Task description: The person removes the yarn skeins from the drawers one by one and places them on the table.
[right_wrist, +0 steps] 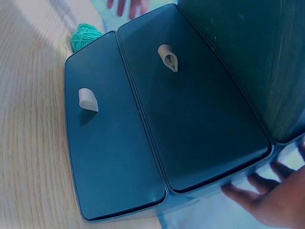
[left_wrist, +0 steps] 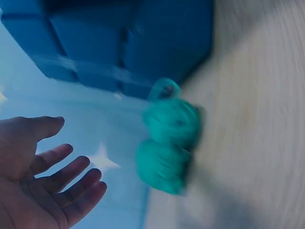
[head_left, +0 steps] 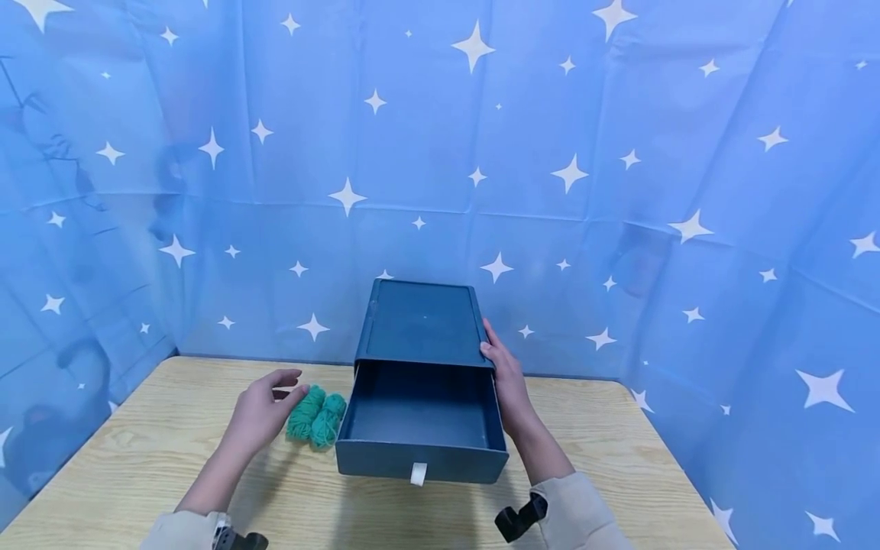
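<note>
A dark blue plastic drawer cabinet stands on the table with its top drawer pulled out; nothing lies inside it. My right hand rests against the cabinet's right side, the thumb at the top edge and the fingers along the side wall. Left of the cabinet lie two small green yarn skeins, side by side. Beside them hovers my left hand, fingers loosely spread and palm empty in the left wrist view. Two lower drawers, pushed in, show in the right wrist view.
Each drawer front bears a pale pull tab. The wooden table reaches back to a blue curtain with white stars, which also hangs along both sides.
</note>
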{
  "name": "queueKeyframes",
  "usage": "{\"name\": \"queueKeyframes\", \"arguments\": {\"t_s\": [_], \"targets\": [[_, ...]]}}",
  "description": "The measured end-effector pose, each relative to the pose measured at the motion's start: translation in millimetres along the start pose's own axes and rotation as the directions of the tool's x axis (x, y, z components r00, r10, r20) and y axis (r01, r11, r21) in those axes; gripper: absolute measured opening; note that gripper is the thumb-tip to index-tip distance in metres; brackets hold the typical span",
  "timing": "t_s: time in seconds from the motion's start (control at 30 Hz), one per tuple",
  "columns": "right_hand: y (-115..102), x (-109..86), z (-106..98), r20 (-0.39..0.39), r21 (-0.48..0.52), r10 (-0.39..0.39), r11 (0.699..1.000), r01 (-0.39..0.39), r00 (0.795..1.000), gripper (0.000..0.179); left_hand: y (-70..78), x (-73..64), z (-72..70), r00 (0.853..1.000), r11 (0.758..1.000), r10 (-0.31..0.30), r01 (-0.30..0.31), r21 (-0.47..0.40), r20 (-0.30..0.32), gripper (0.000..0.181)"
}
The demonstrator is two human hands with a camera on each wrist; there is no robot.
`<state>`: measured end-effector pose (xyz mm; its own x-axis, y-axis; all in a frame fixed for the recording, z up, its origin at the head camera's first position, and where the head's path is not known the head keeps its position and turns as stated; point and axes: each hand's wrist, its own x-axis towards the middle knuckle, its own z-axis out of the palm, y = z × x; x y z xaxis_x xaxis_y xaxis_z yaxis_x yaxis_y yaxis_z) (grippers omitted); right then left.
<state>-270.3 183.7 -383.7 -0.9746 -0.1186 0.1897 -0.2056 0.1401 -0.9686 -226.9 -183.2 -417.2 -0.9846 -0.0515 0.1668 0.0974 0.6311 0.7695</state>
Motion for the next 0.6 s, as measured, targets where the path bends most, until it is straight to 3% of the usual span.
{"name": "queueKeyframes", "arguments": {"t_s": [0.27,0.43,0.53,0.6], "targets": [[-0.6,-0.2,-0.3,-0.009,-0.002,0.010,1.000,-0.010,1.000,0.055,58.0,-36.0,-12.5,0.992,0.997,0.067,-0.071,-0.032,-0.110,0.052],[-0.9,-0.4,-0.5,-0.008,-0.006,0.014,1.000,-0.014,1.000,0.056,87.4,-65.0,-9.8,0.969,0.988,0.144,-0.152,-0.023,-0.201,0.043],[-1.1,-0.4,-0.2,-0.005,-0.011,0.015,1.000,-0.015,1.000,0.056,99.0,-81.6,-5.0,0.927,0.971,0.222,-0.239,-0.018,-0.303,0.035],[-1.1,-0.6,0.0,-0.004,-0.014,0.016,1.000,-0.016,1.000,0.056,103.8,-92.4,0.3,0.877,0.945,0.301,-0.328,-0.010,-0.374,0.033]]}}
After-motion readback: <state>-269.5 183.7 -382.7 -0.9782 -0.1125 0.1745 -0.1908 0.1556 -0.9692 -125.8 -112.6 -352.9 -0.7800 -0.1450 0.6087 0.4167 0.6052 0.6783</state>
